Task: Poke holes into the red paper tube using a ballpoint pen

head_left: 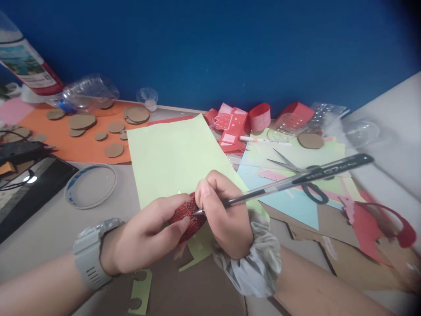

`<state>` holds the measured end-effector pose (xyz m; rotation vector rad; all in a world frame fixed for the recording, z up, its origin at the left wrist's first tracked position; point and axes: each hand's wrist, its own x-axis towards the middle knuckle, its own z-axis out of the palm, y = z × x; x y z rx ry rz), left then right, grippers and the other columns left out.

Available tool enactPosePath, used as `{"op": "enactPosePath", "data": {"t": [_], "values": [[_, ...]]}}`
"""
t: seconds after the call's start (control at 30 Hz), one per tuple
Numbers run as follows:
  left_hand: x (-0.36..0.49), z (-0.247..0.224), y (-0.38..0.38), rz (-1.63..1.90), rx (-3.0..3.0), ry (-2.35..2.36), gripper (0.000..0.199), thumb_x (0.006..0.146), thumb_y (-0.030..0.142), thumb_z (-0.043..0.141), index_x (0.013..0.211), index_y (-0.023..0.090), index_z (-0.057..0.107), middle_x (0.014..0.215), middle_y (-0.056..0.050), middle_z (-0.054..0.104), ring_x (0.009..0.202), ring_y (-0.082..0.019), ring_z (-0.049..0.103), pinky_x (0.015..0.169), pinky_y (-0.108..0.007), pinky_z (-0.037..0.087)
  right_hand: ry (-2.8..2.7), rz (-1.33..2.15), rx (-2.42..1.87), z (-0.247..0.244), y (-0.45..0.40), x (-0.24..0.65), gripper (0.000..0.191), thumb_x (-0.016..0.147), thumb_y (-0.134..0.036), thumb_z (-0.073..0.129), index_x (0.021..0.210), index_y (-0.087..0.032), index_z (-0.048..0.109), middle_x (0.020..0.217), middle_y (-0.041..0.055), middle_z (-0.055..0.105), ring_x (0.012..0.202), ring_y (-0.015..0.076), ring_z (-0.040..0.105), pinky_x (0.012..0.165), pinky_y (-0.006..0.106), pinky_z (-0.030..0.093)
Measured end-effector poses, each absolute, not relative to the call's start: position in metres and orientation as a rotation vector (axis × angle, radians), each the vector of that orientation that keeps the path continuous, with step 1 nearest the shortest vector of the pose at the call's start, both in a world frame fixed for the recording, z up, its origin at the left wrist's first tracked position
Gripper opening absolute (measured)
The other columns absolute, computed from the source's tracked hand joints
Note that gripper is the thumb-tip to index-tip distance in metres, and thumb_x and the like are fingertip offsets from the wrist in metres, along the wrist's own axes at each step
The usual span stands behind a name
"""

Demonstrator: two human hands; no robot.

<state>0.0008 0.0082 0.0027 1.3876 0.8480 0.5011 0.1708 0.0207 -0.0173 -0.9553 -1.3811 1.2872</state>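
Note:
My left hand [151, 230] is closed on a small red piece with a dark grid-like pattern [183, 213], thumb in front and fingers along its upper edge. My right hand [222, 210] grips a clear-barrelled gel pen [266, 188], its metal tip at the face of the red piece, close to my left thumb. The pen's dark capped end points up and to the right. Both hands cover parts of the red piece. Behind them lies a light green paper sheet [174, 153], and a green paper scrap with round cut-outs [140, 292] is below my left hand.
Scissors [314, 193] lie on coloured papers at right, near red paper scraps [365, 228]. Cardboard discs [82, 121] rest on orange paper [69, 147] at left, with a clear plastic bottle [90, 92], a tape ring [70, 186] and a glue gun [19, 149]. A blue panel [210, 52] stands behind.

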Motion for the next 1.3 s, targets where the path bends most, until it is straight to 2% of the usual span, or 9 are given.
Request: {"op": "enactPosePath", "data": {"t": [0.5, 0.97, 1.3], "values": [[0.0012, 0.0020, 0.0072, 0.507, 1.381, 0.866, 0.019, 0.096, 0.025, 0.052, 0.078, 0.022, 0.046, 0.066, 0.002, 0.060, 0.060, -0.014, 0.055, 0.059, -0.024, 0.046, -1.356, 1.305, -0.916, -0.0177, 0.0216, 0.1702, 0.032, 0.098, -0.019, 0.051, 0.068, -0.023, 0.038, 0.061, -0.0062, 0.035, 0.056, 0.0110, 0.034, 0.052, 0.027, 0.030], [0.0001, 0.0004, 0.0077, 0.500, 1.464, 0.857, 0.019, 0.099, 0.026, 0.048, 0.081, 0.022, 0.046, 0.071, 0.001, 0.060, 0.063, -0.015, 0.054, 0.064, -0.026, 0.047, -1.337, 1.208, -0.897, -0.0209, 0.0210, 0.1708, 0.036, 0.100, -0.031, 0.050, 0.068, -0.024, 0.038, 0.059, -0.0059, 0.034, 0.053, 0.0112, 0.031, 0.050, 0.027, 0.028], [0.0015, 0.0000, 0.0070, 0.519, 1.440, 0.809, 0.017, 0.097, 0.019, 0.050, 0.080, 0.022, 0.044, 0.069, 0.003, 0.056, 0.062, -0.014, 0.050, 0.061, -0.024, 0.043, -1.390, 1.227, -0.899, -0.0224, 0.0199, 0.1697, 0.030, 0.098, -0.020, 0.048, 0.070, -0.023, 0.039, 0.061, -0.0056, 0.037, 0.054, 0.0112, 0.033, 0.051, 0.026, 0.029]]}}
